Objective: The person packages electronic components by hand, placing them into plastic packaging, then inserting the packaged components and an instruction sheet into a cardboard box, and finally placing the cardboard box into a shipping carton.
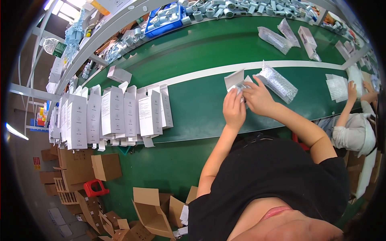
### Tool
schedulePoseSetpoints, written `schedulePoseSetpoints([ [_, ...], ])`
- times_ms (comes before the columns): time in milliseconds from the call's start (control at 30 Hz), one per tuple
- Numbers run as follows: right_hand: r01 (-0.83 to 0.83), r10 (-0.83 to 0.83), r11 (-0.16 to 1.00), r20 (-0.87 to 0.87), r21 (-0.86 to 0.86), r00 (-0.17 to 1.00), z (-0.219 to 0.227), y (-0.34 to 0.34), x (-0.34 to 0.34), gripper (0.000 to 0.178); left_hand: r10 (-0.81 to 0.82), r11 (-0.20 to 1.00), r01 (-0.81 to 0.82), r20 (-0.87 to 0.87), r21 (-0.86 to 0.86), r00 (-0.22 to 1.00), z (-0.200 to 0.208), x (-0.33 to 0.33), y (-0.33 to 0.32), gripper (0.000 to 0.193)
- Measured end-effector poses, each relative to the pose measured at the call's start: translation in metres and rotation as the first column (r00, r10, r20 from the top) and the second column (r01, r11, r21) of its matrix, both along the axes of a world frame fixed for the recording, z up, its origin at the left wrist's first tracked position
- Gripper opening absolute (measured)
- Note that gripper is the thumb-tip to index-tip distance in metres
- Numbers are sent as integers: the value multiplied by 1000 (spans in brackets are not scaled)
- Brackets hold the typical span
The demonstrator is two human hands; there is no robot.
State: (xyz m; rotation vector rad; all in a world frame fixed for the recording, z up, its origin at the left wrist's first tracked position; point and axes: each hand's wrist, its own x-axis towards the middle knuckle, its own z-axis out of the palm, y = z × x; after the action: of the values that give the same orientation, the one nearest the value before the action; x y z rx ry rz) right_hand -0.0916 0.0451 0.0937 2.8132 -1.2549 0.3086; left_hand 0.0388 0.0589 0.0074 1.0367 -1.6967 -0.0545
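from the left side of my head, the one wide view looks down over my shirt (pixel 277 172), fairly near my left hand (pixel 234 107) and right hand (pixel 260 97), facing across the table (pixel 195 104), its edges bending toward the rim

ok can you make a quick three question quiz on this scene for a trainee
1. True or false: the row of white cartons is to the left of both the left hand and the right hand.
2. Which lies on the green bench just to the right of the open white box at the hands?
a) a red stool
b) a bubble-wrap packet
c) a cardboard box
3. Fill in the colour: the tray of pale parts on the far side is ____.

Key: 1. True. 2. b. 3. Blue.
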Motion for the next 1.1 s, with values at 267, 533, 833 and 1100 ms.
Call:
schedulePoseSetpoints([
  [267, 283, -164, 956, 659, -77, 734, -3, 15, -8, 37, -76, 995, 76, 10, 63, 997, 13, 2, 8, 46],
  [533, -121, 136, 991, 457, -62, 879, -24, 5, -22, 41, -134, 991, 135, 210, 13, 968, 7, 17, -5, 59],
  [833, -151, 47, 959, 387, 241, 921, -4, -33, -15, 43, -193, 981, 193, -23, 9, 981, -2, 26, -15, 84],
  [1100, -283, 277, 955, 75, 85, 958, -3, -13, 1, 49, -186, 904, 261, -239, 339, 953, -21, 28, -26, 97],
])
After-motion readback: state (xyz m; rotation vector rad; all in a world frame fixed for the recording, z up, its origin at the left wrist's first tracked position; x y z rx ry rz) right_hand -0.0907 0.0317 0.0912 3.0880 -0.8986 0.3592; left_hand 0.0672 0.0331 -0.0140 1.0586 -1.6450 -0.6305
